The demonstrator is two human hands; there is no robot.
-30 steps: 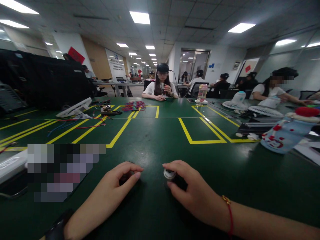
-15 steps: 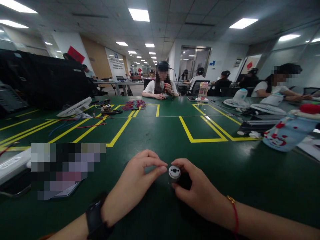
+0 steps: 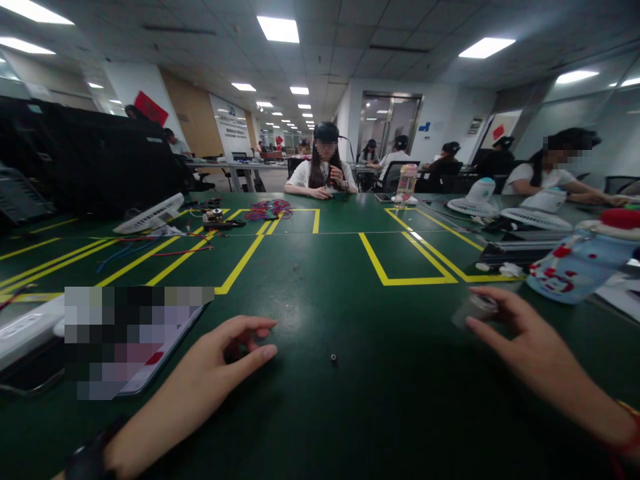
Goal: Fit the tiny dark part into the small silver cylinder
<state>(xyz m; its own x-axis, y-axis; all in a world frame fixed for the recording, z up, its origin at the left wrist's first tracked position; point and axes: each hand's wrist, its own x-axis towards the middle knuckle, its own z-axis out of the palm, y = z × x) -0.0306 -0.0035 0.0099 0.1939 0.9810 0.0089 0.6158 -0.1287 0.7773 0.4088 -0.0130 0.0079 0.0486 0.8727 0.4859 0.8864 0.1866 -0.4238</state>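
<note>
My left hand (image 3: 227,353) rests on the green table (image 3: 320,400) with thumb and forefinger curled around a small dark part (image 3: 234,351), mostly hidden by the fingers. My right hand (image 3: 520,333) is off to the right, just above the table. Its fingertips hold a small cylinder (image 3: 473,309), blurred by motion. A tiny dark ring-like piece (image 3: 333,358) lies alone on the table between the two hands.
A flat device (image 3: 140,340) lies at the left beside a white box (image 3: 25,330). A patterned blue bottle (image 3: 575,263) lies at right. Farther back are yellow floor-tape outlines (image 3: 400,267), white fans (image 3: 150,217), wire bundles (image 3: 267,211), and seated people (image 3: 323,170).
My right hand has carried the cylinder from the table's middle out to the right. My left hand has drawn back to the left. The tiny piece now lies bare between them.
</note>
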